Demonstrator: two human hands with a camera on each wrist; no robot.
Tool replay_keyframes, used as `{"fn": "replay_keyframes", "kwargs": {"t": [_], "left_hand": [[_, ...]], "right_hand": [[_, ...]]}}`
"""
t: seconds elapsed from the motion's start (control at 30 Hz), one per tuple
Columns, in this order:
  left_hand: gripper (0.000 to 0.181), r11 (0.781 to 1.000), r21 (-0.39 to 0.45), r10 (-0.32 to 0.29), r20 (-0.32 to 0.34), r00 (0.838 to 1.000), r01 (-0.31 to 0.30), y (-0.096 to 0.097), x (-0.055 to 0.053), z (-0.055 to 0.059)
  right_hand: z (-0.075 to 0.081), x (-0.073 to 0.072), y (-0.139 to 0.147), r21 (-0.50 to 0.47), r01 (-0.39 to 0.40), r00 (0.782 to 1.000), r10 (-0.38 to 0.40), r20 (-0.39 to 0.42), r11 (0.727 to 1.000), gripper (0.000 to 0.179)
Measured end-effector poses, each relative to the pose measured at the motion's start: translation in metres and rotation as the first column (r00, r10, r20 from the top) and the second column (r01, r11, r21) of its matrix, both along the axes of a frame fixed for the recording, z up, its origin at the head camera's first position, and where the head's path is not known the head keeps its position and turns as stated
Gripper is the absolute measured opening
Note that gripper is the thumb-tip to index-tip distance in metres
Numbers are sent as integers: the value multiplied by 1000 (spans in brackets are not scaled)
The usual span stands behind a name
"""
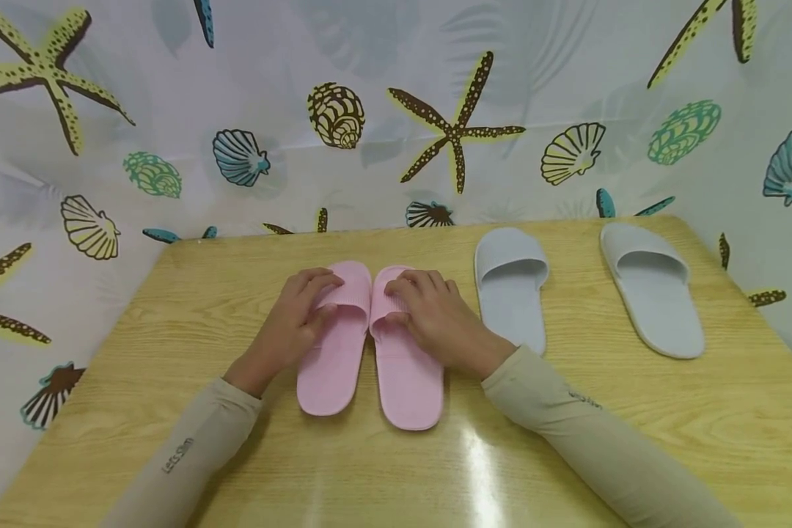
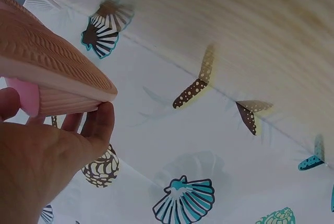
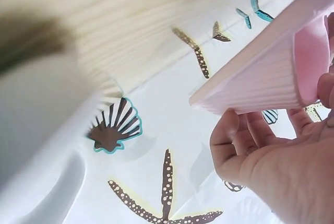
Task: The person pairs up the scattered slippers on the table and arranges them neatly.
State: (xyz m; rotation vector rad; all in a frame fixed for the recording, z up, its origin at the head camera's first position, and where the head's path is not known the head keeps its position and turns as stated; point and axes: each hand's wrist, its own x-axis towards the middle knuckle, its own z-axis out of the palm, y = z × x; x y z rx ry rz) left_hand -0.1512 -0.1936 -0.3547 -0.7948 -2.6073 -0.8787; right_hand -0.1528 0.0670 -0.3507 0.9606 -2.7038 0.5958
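Observation:
Two pink slippers (image 1: 330, 374) are side by side at the middle of the table, toes pointing away, their straps meeting. My left hand (image 1: 290, 323) pinches the strap of the left one, thumb at the strap opening and fingers over the top. In the left wrist view, the patterned sole (image 2: 52, 51) of that slipper shows. With my right hand (image 1: 445, 323) I pinch the strap of the right pink slipper (image 1: 409, 392) in the same way. The right wrist view shows its ribbed strap (image 3: 255, 78) above the fingers.
To the right on the wooden table (image 1: 607, 455) lie two white slippers, one (image 1: 515, 301) just beyond my right hand and the other (image 1: 663, 301) farther right, turned at an angle. A sheet (image 1: 383, 44) printed with shells and starfish rises behind the table.

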Motion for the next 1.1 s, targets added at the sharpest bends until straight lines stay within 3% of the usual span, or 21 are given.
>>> {"fn": "replay_keyframes", "kwargs": {"t": [0.3, 0.6, 0.87, 1.1], "left_hand": [[31, 1000, 1, 23, 1, 1000, -23, -11, 3, -2], [33, 1000, 15, 19, -21, 1000, -19, -19, 2, -1], [33, 999, -6, 33, 31, 999, -33, -19, -3, 2], [33, 998, -24, 54, 54, 997, -53, -21, -9, -3]], "right_hand": [[1, 1, -15, -16, 22, 998, -21, 59, 1000, 39], [1, -4, -25, -9, 15, 999, -15, 42, 1000, 38], [2, -14, -28, 0, 17, 1000, -17, 13, 1000, 39], [0, -21, -34, -14, 29, 998, -28, 60, 999, 41]]}}
